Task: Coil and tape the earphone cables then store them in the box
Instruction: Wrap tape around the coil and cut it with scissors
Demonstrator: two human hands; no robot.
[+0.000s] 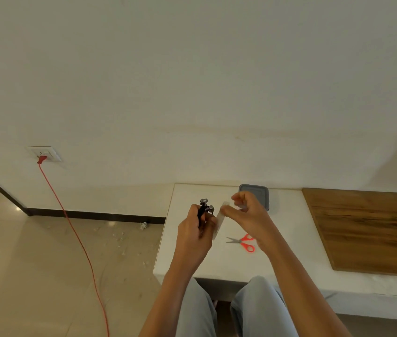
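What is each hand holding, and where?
The left hand grips the coiled earphones round the bundled cable, earbuds poking out above. The right hand pinches a clear tape strip by its upper end.

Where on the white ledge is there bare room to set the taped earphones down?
Bare white surface lies between the red-handled scissors and the wooden board, and along the front edge of the ledge below the scissors. The back is crowded: the grey box sits behind the right hand, with the left hand and earphones beside it.
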